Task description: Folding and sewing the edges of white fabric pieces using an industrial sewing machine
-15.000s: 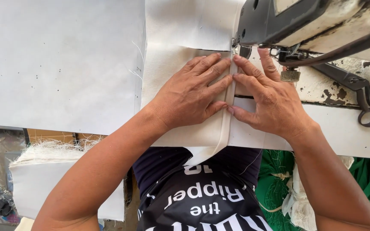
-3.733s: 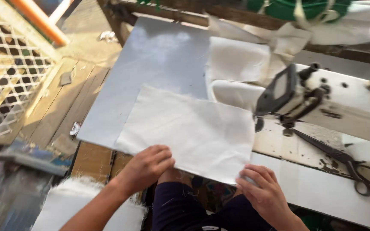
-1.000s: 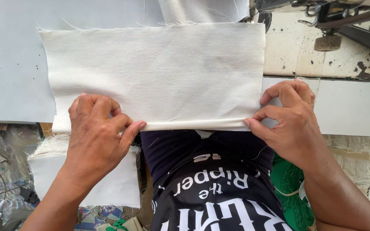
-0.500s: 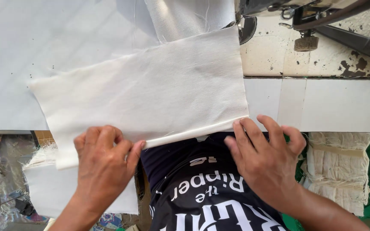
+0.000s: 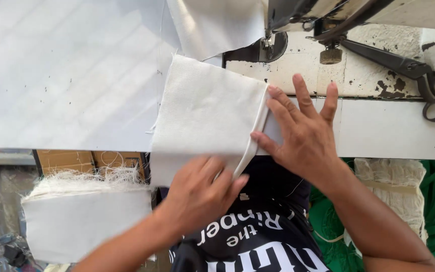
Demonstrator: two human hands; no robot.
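Two bare hands at work on one folded piece of off-white cloth, seen from the head camera looking straight down. Folded cloth lying on the white table, its near edge hanging over the table's front edge, its right fold just beside the sewing machine's worn cream bed. Left hand below the cloth at its lower right corner, fingers curled loosely, fingertips touching the hanging edge of the fold; whether pinching the cloth or only pressing on it, cannot tell. Right hand spread wide and flat, fingers splayed, index and thumb side resting against the cloth's right folded edge, palm over the seam between machine bed and table. Second sheet of white fabric lying further back, running up under the machine head near the needle area. Dark scissors resting on the machine bed at upper right, well apart from both hands. Stack of white cloth pieces with frayed threads lower left, below table level. Green fabric lower right beside a rolled pale bundle. Dark printed shirt at bottom centre, between the forearms.
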